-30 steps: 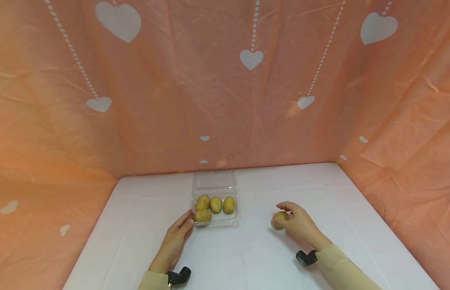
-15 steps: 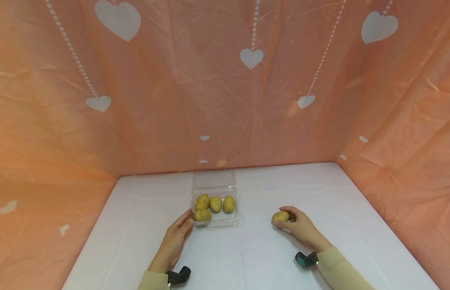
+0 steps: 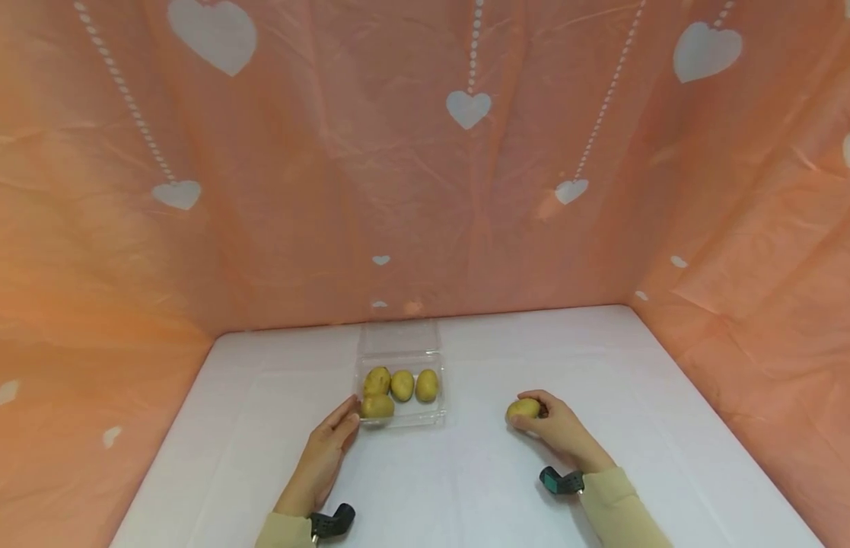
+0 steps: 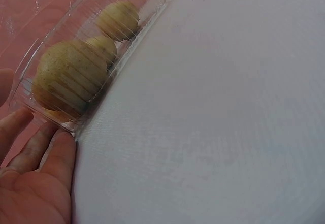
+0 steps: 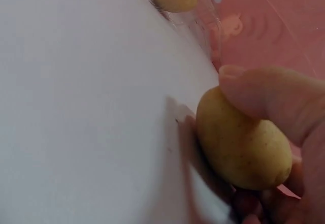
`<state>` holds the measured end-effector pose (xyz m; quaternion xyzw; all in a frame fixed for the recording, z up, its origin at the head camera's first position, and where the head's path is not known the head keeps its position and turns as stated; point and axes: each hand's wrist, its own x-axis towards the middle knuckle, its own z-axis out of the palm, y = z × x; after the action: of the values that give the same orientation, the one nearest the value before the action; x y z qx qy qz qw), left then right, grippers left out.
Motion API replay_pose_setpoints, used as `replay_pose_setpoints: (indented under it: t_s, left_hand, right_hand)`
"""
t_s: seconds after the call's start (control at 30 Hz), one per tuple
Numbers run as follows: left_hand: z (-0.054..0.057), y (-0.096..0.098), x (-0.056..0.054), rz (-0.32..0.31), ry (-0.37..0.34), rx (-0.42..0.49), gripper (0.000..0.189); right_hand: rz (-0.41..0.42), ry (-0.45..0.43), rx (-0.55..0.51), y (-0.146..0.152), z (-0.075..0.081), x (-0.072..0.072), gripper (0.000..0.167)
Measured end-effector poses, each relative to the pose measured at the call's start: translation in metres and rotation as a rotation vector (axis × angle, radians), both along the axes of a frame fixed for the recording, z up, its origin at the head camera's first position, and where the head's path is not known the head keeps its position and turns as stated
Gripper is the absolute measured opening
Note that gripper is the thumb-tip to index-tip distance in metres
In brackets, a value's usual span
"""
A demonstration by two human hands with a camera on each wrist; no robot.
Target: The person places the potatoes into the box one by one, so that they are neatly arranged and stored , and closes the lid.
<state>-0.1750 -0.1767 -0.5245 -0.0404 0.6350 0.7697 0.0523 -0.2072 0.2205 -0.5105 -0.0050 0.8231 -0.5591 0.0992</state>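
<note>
A clear plastic clamshell box [image 3: 405, 421] lies with its lid folded back on the white table. Several yellow potatoes [image 3: 427, 386] sit inside, two of them crowded together at its left side. My left hand [image 3: 322, 457] rests beside the box's near left corner, fingers extended and touching its wall; the left wrist view shows the fingertips [image 4: 63, 140] at that corner. To the right of the box, my right hand [image 3: 565, 432] grips a single potato [image 5: 241, 142] between thumb and fingers, low over the table. Its fingers are partly hidden behind the potato.
The white table [image 3: 459, 487] ends at an orange-pink curtain [image 3: 425, 190] printed with white hearts, which stands behind and along both sides. Black wrist cameras [image 3: 333, 521] are strapped to both wrists. Bare tabletop lies between the box and my right hand.
My right hand has shifted its hold on the potato, drawing its raised fingers down and showing more of the potato. My left hand and the box stay together; the head view has swung slightly.
</note>
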Motion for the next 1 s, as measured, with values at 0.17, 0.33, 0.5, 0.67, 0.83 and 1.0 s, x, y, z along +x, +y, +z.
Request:
replay_pose_setpoints:
  t_s: [0.17, 0.33, 0.5, 0.67, 0.83, 1.0]
  left_hand:
    - [0.001, -0.001, 0.001, -0.005, -0.016, -0.019, 0.054]
    - [0.003, 0.000, 0.001, -0.014, -0.009, -0.009, 0.054]
    - [0.004, 0.000, 0.000, -0.008, -0.010, 0.004, 0.054]
    - [0.002, -0.001, -0.001, 0.005, -0.005, 0.021, 0.055]
    - [0.001, 0.000, 0.000, 0.007, -0.008, 0.019, 0.055]
    - [0.001, 0.000, 0.000, 0.012, -0.011, 0.020, 0.055]
  right_hand:
    - [-0.039, -0.017, -0.031, -0.006, -0.001, 0.002, 0.054]
    - [-0.060, 0.002, -0.017, -0.009, -0.001, 0.004, 0.052]
    - [-0.092, 0.023, 0.028, -0.013, 0.000, 0.004, 0.050]
    - [-0.157, 0.029, 0.087, -0.023, 0.005, -0.003, 0.053]
    - [-0.195, 0.048, 0.066, -0.045, 0.015, -0.009, 0.055]
    - [-0.187, 0.168, -0.008, -0.081, 0.027, -0.016, 0.050]
